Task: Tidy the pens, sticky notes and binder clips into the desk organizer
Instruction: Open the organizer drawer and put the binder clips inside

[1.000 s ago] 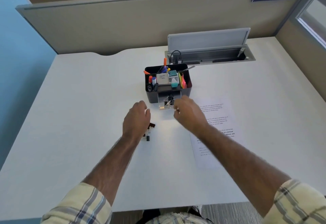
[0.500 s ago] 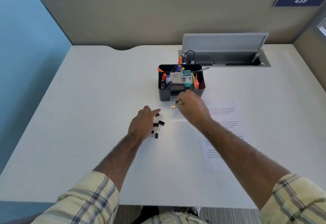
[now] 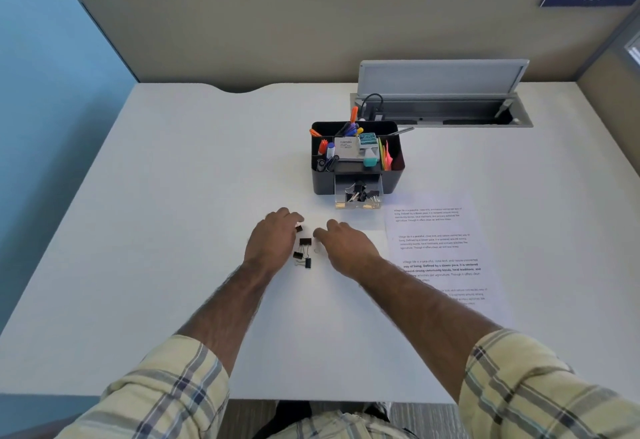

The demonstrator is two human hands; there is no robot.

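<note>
Several black binder clips [image 3: 305,241] lie loose on the white desk [image 3: 194,217] between my hands. My left hand [image 3: 273,241] rests palm down just left of them, its fingertips touching the farthest clip [image 3: 298,229]. My right hand [image 3: 346,246] is just right of them, fingers apart and pointing at the clips, holding nothing. Farther back stands the black desk organizer [image 3: 393,175], filled with pens, a stapler and sticky notes. Its clear front drawer [image 3: 358,201] is pulled out and holds several binder clips.
A printed sheet of paper [image 3: 440,248] lies to the right of my right hand. Behind the organizer, a cable hatch [image 3: 443,106] in the desk stands with its lid up. Beige partition walls close off the back and right sides.
My right hand has drawn back from the organizer's drawer to the loose clips. My left hand has stayed over the clips. The view has shifted a little.
</note>
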